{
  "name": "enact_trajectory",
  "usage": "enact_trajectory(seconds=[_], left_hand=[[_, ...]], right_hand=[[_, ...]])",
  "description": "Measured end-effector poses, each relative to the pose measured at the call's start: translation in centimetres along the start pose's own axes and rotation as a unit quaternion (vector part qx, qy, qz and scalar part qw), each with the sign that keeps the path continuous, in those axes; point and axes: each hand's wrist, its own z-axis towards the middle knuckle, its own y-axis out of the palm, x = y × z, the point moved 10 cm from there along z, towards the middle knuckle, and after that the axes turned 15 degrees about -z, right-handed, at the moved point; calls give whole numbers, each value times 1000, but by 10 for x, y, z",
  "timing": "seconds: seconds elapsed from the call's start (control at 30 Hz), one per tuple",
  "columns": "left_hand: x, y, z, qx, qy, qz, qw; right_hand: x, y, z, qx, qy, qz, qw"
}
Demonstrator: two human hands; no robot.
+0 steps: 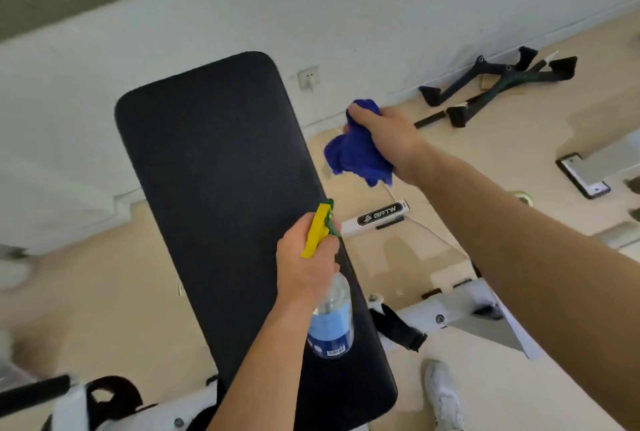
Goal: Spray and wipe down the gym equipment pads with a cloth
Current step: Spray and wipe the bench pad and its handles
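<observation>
A long black bench pad [214, 171] runs from the near edge of the view up toward the white wall. The left hand [301, 268] hovers over the pad's right edge, fingers wrapped around the neck of a clear spray bottle [330, 323] with a blue label (its yellow and green trigger head [317, 230] points up the pad). The right hand [384, 140] is out past the pad's right edge, above the floor, clenched around a bunched blue cloth [356, 157] that touches nothing else. Below it lies a white bar [375, 217] marked BRTW. A black metal frame [498, 84] lies on the floor by the wall.
</observation>
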Motion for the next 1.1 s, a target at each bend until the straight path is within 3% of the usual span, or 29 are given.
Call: enact_trajectory(seconds=[0.1,0.23,0.43,0.57,0.77,0.97,1.1], left_hand=[[12,-65,4,33,0,-15,999],[30,-139,10,73,12,6,997],[68,-196,39,112,15,38,993],[101,-192,78,109,11,70,991],[141,-155,154,99,-27,59,993],[170,-130,211,80,-62,65,993],[175,-127,225,62,-85,126,986]], right_hand=[[-30,63,12,35,-16,52,998],[-72,109,28,97,-54,39,993],[-86,108,51,144,28,138,979],[-104,84,76,159,70,155,972],[-146,32,133,233,11,133,963],[-172,20,177,199,-60,86,974],[-189,24,185,176,-107,21,978]])
